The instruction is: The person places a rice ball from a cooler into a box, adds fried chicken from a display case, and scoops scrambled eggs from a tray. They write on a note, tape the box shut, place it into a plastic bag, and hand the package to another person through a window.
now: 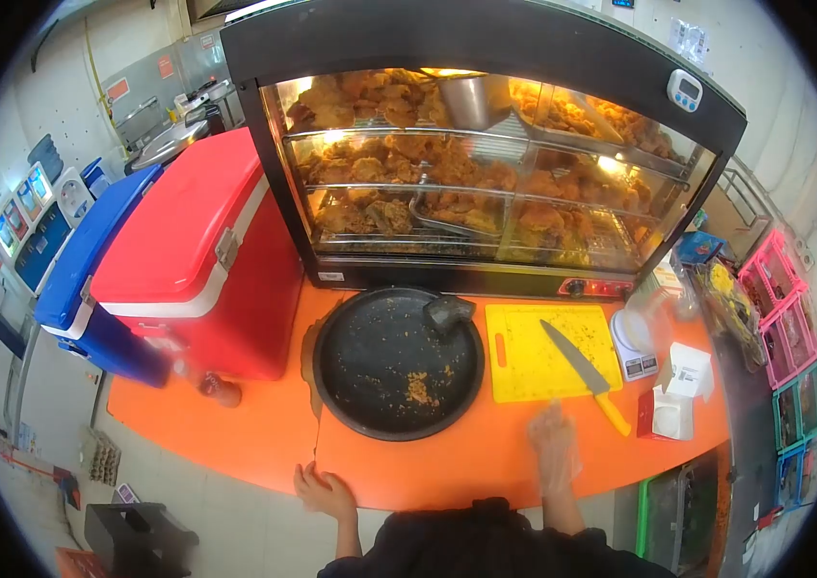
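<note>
As the head cam looks down, L hand (325, 489) sits at the front edge of the orange counter (235, 441), grip apart, fingers spread, nothing seen in it. R hand (553, 447), in clear plastic, is just below the yellow board (529, 337), near the knife (578, 360); its grip is blurred, can't tell if apart or together.

Round black tray (370, 371) lies ctr, up & btwn the hands, w/ crumbs (420, 388) inside & a dark lump (447, 313) at its upper R rim. Orange surface shows btwn tray & front edge; only a narrow gap btwn tray & board. Knife lies diagonally, handle past board's lower R corner. Scale (634, 349) & open box (671, 412) limit room on R; red cooler (198, 260) on L; display case (486, 279) behind.
</note>
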A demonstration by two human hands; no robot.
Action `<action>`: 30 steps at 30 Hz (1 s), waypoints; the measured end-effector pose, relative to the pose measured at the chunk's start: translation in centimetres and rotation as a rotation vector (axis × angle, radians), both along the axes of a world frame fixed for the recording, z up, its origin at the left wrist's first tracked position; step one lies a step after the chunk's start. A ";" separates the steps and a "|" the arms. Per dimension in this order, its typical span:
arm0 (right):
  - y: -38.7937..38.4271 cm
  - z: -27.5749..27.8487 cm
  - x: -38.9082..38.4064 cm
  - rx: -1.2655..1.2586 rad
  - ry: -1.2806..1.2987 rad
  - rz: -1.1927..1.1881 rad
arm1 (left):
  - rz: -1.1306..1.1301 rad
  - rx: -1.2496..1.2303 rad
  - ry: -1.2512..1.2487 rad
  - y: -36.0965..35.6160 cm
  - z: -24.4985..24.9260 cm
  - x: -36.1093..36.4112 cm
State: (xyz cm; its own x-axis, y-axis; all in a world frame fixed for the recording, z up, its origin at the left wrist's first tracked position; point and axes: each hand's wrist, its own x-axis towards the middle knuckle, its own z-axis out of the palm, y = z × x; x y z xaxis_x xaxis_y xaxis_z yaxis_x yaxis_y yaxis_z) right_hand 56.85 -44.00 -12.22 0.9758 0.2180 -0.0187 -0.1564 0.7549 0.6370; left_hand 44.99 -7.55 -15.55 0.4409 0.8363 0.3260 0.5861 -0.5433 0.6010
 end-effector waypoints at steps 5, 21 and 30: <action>0.6 1.5 -0.9 -0.508 -0.358 -0.079 | 0.012 -0.001 0.018 0.0 0.0 -0.1; -1.4 -2.4 0.7 -0.126 0.196 -0.024 | 0.028 -0.019 0.003 -0.1 -0.2 0.2; -6.2 -4.2 2.9 -0.977 -0.185 -0.111 | 0.064 -0.083 0.007 -0.1 0.5 -0.1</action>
State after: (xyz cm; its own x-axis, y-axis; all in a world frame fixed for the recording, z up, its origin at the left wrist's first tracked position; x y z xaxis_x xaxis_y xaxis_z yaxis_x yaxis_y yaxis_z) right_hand 59.74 -50.23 -16.46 0.9953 0.0955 0.0134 -0.0872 0.9506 -0.2979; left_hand 44.88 -7.66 -15.08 0.3876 0.8868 0.2517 0.6222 -0.4531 0.6384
